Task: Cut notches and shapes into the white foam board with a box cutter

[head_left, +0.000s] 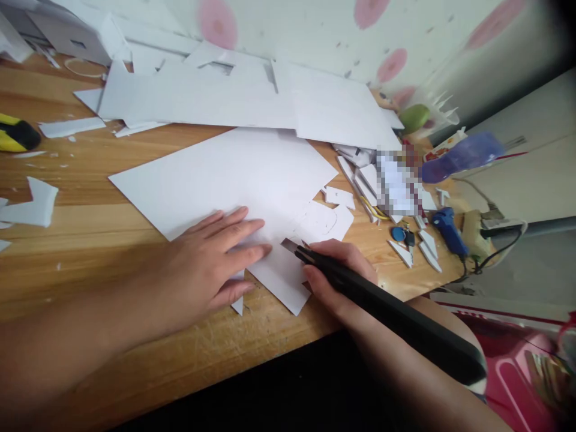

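Evidently the left hand (222, 258) lies palm down with its fingers spread over the white sheet (252, 174), a placing that would keep the sheet from sliding while the other works beside it. The right hand (335, 270) pinches a black cutter knife (382, 305) near its front end, thumb on one side and fingers on the other; so short a grip should give close control of the tip. The long handle slants back above the forearm. The blade (289, 244) sits over the sheet near the left fingertips, though whether it touches the surface I cannot tell.

The sheet rests flat on the wooden counter (99, 237), angled, with one corner pointing at the front edge. It looks smooth, plain and rather stiff, mostly straight-sided, with a notch on its right side and faint curved pencil marks (335, 223) close to the right hand. Larger white boards (202, 99) lie just beyond, meeting its far edge, and a small cut piece (339, 197) sits beside the notch.
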`<control>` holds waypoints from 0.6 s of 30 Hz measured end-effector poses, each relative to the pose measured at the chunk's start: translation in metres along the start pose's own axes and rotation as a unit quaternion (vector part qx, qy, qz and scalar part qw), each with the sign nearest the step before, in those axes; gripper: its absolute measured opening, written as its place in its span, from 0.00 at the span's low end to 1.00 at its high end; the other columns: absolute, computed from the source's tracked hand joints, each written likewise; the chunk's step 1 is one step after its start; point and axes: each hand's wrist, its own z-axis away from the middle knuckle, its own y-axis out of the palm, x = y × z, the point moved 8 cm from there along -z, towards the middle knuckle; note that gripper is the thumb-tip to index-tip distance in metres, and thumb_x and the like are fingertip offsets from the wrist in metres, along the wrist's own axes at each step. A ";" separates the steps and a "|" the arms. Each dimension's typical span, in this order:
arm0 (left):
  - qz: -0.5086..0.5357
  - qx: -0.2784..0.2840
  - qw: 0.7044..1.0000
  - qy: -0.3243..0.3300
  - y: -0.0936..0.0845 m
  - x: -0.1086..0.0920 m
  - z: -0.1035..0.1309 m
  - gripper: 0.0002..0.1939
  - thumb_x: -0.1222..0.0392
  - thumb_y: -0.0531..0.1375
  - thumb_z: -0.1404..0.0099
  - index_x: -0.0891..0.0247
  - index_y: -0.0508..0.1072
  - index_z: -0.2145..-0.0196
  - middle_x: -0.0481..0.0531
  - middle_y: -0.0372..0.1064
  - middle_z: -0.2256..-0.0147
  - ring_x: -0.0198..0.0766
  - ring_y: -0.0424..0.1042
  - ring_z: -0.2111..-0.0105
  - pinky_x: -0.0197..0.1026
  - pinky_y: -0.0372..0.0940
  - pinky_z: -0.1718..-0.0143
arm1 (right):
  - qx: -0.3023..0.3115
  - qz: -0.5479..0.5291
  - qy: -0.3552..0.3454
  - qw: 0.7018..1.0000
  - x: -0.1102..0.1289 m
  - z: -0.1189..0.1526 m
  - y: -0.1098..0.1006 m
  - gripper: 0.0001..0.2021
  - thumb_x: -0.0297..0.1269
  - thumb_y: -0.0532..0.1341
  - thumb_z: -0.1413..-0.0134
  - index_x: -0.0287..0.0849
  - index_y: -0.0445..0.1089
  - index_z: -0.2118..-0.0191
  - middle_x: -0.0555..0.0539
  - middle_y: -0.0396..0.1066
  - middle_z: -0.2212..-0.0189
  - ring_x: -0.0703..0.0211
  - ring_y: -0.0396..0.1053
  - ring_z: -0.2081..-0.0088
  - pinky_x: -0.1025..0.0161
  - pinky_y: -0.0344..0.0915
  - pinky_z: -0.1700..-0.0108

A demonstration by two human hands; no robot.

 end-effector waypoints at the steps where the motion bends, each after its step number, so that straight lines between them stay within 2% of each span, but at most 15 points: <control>1: 0.004 0.001 1.000 -0.003 -0.001 0.000 0.000 0.22 0.45 0.54 0.23 0.51 0.74 0.38 0.56 0.63 0.29 0.59 0.56 0.26 0.65 0.54 0.26 | 0.005 0.010 -0.003 1.000 0.001 0.000 0.000 0.09 0.39 0.67 0.41 0.53 0.71 0.55 0.53 0.80 0.69 0.58 0.76 0.74 0.59 0.76 0.70; 5: 0.027 0.014 0.999 -0.031 -0.003 0.001 -0.001 0.21 0.47 0.55 0.24 0.49 0.76 0.39 0.51 0.63 0.29 0.58 0.57 0.27 0.62 0.51 0.25 | 0.036 0.036 -0.021 0.998 0.006 0.000 0.000 0.12 0.35 0.68 0.40 0.55 0.71 0.52 0.52 0.80 0.68 0.57 0.78 0.71 0.60 0.77 0.68; 13: 0.053 0.039 0.996 -0.059 0.001 0.004 -0.001 0.22 0.46 0.55 0.26 0.45 0.75 0.38 0.44 0.60 0.28 0.56 0.53 0.25 0.61 0.46 0.23 | 0.058 0.032 -0.037 0.997 0.008 -0.001 0.003 0.14 0.34 0.68 0.39 0.56 0.71 0.50 0.53 0.77 0.68 0.58 0.76 0.71 0.62 0.75 0.70; 18: 0.048 0.048 0.996 -0.061 0.002 0.005 -0.001 0.22 0.47 0.56 0.27 0.45 0.75 0.38 0.44 0.61 0.28 0.57 0.54 0.26 0.62 0.48 0.24 | 0.072 0.033 -0.077 0.994 0.013 -0.002 0.004 0.15 0.32 0.68 0.39 0.54 0.71 0.48 0.52 0.77 0.67 0.60 0.75 0.71 0.63 0.74 0.71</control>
